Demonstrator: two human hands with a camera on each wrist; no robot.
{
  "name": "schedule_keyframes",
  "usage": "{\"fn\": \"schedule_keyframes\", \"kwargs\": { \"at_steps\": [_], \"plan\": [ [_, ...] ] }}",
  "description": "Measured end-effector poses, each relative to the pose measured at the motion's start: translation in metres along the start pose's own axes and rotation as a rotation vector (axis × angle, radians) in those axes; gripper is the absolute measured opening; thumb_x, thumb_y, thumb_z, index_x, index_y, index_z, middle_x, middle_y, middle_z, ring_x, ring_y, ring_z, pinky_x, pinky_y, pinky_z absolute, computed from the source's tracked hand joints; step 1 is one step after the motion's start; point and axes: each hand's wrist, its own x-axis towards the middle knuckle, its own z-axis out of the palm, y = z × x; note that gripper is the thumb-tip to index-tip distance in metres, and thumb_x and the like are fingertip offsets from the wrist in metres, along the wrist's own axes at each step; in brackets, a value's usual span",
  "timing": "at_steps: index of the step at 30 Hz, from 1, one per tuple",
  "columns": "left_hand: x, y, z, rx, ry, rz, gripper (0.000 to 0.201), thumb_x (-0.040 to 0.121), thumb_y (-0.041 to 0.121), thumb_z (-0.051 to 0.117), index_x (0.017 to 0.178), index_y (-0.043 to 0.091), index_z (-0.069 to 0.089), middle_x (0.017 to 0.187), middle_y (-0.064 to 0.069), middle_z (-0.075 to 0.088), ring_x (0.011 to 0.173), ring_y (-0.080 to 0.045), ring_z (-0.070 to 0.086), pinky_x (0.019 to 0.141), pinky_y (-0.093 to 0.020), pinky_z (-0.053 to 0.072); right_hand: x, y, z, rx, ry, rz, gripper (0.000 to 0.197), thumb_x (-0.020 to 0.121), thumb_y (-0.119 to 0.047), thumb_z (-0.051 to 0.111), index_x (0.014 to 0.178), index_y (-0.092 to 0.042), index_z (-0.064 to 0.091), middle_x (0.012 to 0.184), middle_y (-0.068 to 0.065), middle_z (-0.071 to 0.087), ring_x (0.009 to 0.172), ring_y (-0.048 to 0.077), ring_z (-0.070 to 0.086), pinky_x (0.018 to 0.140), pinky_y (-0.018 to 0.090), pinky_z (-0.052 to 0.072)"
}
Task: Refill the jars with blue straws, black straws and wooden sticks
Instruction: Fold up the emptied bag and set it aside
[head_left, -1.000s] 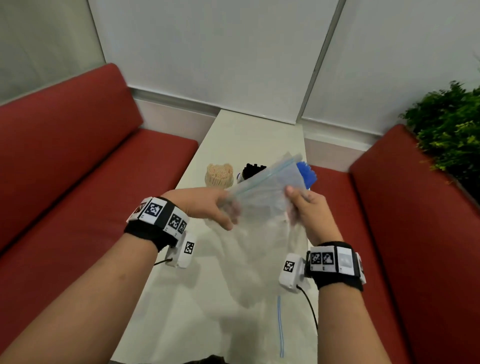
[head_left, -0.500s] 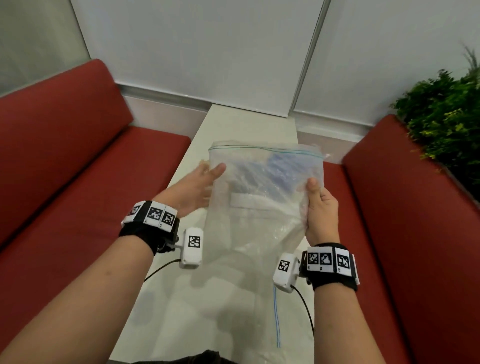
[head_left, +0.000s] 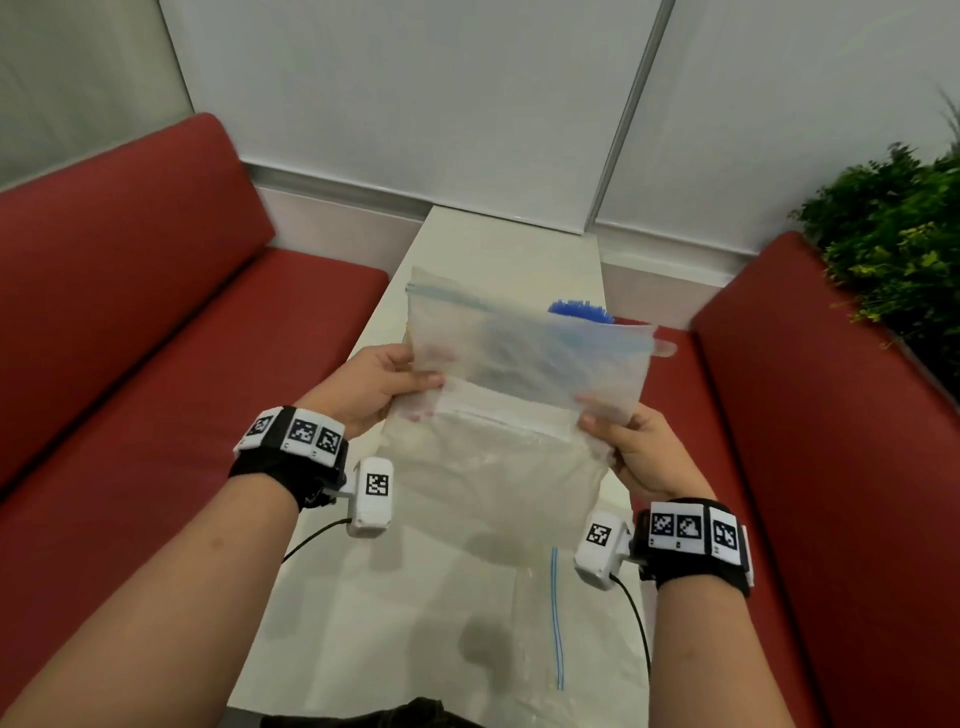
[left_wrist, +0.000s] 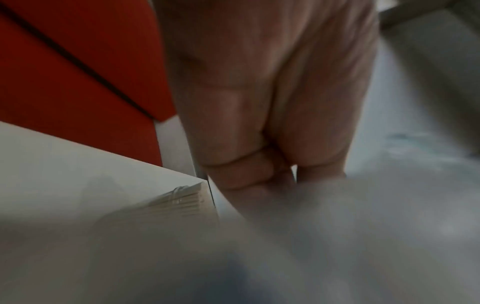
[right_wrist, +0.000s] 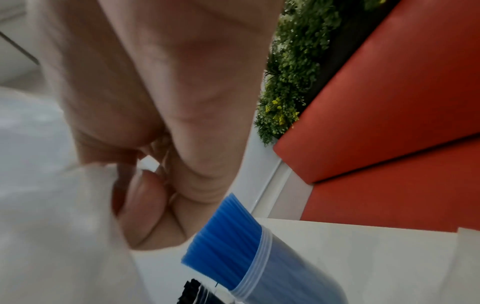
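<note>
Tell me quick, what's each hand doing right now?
Left hand: pinches the plastic bag at its left edge.
Right hand: grips the same bag's right edge.

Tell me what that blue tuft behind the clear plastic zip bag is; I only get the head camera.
Observer: The right wrist view shows it: a bundle of blue straws standing in a clear plastic jar with a threaded rim.
Visitor: Anything else hidden back there?
Observer: Yes, black straws sit just beside that jar, at the bottom edge of the right wrist view.
Visitor: And on the left side?
Observer: The left wrist view catches a bundle of pale wooden sticks on the white table, beyond the left hand pinching the clear plastic zip bag.
</note>
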Motion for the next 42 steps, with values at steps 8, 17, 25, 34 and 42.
{"fn": "schedule_keyframes", "kwargs": {
  "at_steps": [8,17,25,34,42],
  "plan": [
    [0.004,0.009,-0.001,-0.098,-0.028,-0.134,0.041,0.093,0.053,0.058,0.121,0.026,0.074,0.117,-0.003,0.075,0.102,-0.02,0.075,0.082,-0.039,0.062,-0.009,-0.004,-0.008,-0.147,-0.019,-0.174,0.036,0.076,0.022,0.06,0.066,-0.007,0.077,0.108,0.009,0.074,0.099,0.03,0.072,0.078,0.034,0.06],
    [0.019,0.014,0.022,0.684,-0.19,0.104,0.041,0.076,-0.001,0.083,0.084,0.039,0.077,0.079,0.017,0.074,0.079,-0.001,0.066,0.074,-0.01,0.048,-0.013,-0.038,-0.044,-1.007,-0.086,0.067,0.069,0.08,-0.007,0.07,0.111,-0.068,0.059,0.137,-0.017,0.05,0.133,0.013,0.046,0.107,0.03,0.036],
    [0.041,0.04,0.082,0.512,-0.371,0.187,0.039,0.082,0.015,0.083,0.118,0.024,0.073,0.112,-0.009,0.075,0.105,-0.017,0.072,0.091,-0.029,0.057,-0.032,-0.019,0.0,-0.518,-0.245,0.218,0.033,0.077,-0.027,0.086,0.109,-0.026,0.076,0.098,0.004,0.078,0.087,0.019,0.074,0.08,0.032,0.058],
    [0.046,-0.102,0.131,0.684,-0.262,-0.556,0.124,0.065,0.089,0.065,0.159,0.017,0.027,0.157,-0.003,0.04,0.126,-0.024,0.056,0.081,-0.033,0.056,-0.096,0.088,-0.084,-0.168,0.289,0.451,0.055,0.086,-0.018,0.08,0.135,-0.005,0.058,0.12,0.016,0.072,0.106,0.035,0.071,0.087,0.044,0.06],
    [0.008,-0.232,0.187,1.003,-0.082,-0.661,0.108,0.073,0.044,0.089,0.146,-0.005,0.027,0.146,-0.022,0.045,0.135,-0.036,0.047,0.108,-0.039,0.044,-0.107,0.172,-0.059,-0.908,0.703,1.016,0.116,0.079,-0.037,0.083,0.16,-0.03,0.0,0.165,0.019,0.006,0.15,0.041,0.013,0.117,0.06,0.02]
  ]
}}
